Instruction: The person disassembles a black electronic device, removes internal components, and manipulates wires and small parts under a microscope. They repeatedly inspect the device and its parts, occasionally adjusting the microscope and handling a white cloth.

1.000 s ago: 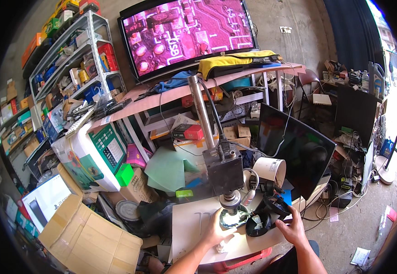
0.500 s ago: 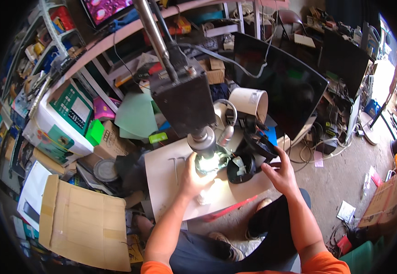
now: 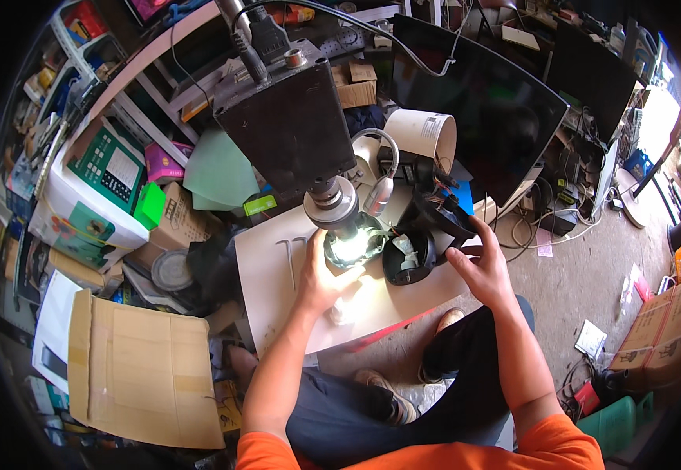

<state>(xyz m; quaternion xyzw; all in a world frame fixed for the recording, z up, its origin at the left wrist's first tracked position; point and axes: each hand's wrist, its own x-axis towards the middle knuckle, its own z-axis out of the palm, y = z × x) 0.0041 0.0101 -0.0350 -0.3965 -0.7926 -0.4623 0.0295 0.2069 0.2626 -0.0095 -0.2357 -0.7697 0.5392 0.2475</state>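
Holding round part [image 3: 358, 250] | left hand [image 3: 321, 276] | face up (long axis unclear)

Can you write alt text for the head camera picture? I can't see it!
A person's left grip holds a round part in bright light under a microscope camera, while the right grip is at the edge of a black casing. A dark flat screen is beyond the pale worktop.
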